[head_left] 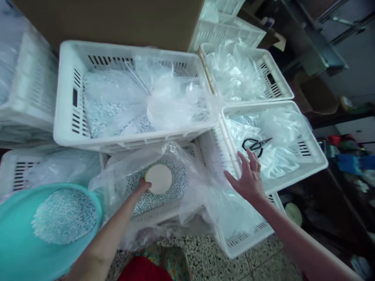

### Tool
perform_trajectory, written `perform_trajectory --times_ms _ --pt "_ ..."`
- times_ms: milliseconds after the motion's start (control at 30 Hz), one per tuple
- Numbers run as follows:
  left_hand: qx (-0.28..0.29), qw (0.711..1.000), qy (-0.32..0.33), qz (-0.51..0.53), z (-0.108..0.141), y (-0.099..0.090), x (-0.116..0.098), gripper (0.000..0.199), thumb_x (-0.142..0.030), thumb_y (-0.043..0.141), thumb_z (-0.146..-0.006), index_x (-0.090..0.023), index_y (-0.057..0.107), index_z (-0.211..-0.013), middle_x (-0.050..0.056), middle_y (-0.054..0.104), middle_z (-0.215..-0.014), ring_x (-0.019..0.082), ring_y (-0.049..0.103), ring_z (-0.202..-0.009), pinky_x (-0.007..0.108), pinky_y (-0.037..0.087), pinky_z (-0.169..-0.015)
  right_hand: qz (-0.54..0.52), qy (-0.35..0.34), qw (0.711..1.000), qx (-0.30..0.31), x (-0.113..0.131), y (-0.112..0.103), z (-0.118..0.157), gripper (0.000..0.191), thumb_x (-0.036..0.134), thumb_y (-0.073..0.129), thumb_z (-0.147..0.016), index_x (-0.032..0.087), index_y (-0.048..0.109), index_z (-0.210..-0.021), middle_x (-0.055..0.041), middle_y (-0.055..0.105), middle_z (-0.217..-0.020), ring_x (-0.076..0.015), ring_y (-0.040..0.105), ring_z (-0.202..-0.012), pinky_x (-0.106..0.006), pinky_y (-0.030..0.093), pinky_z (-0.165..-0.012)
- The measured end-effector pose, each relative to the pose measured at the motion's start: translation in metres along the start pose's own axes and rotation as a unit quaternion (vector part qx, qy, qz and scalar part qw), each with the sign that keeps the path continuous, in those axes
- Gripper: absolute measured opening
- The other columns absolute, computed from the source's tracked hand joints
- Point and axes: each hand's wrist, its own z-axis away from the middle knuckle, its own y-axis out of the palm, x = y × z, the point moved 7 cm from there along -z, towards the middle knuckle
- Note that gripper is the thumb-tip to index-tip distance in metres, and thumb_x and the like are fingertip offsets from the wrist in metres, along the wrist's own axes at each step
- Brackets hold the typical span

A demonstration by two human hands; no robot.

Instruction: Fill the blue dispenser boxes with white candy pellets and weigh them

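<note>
My left hand (144, 185) grips the left edge of a round cream-coloured dish (159, 179). The dish rests on small bluish-white pellets (175, 197) inside a plastic-lined white crate; whether it is hollow or flat I cannot tell. Clear plastic lining (175, 151) spills over that crate's sides. My right hand (249, 177) is open with fingers spread, over the near-left side of another white crate (307, 168). Just beyond its fingertips, black-handled scissors (255, 146) lie on clear plastic bags (277, 160). From this angle I cannot tell whether the fingers touch them.
On the left, a turquoise basin (17, 230) holds a heap of pellets (66, 216). A large white crate (66, 121) with pellets and plastic film stands behind. Further crates, one with bags (234, 72), stand to the right. Speckled floor tiles (202, 257) show below.
</note>
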Motion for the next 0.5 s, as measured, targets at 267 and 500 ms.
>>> perform_trajectory --times_ms 267,500 --pt "0.142 0.981 0.058 0.121 0.024 0.114 -0.039 0.075 -0.028 0.065 -0.069 -0.023 0.027 -0.133 0.012 0.053 -0.121 0.022 0.058 -0.104 0.035 0.050 -0.082 -0.015 0.000 1.000 -0.011 -0.002 -0.003 -0.001 0.068 0.042 0.061 -0.077 0.019 0.035 -0.135 -0.0153 0.028 -0.145 -0.0357 0.024 -0.136 -0.057 0.029 -0.107" --pt "-0.005 0.978 0.138 -0.156 0.032 0.059 -0.061 0.085 -0.026 0.071 -0.061 -0.021 0.035 -0.138 0.014 0.051 -0.120 0.031 0.050 -0.112 0.040 0.042 -0.093 -0.046 0.000 0.999 0.000 -0.006 -0.002 0.001 0.064 0.044 0.059 -0.078 0.019 0.037 -0.132 -0.0152 0.034 -0.142 -0.0353 0.029 -0.133 -0.057 0.030 -0.105"
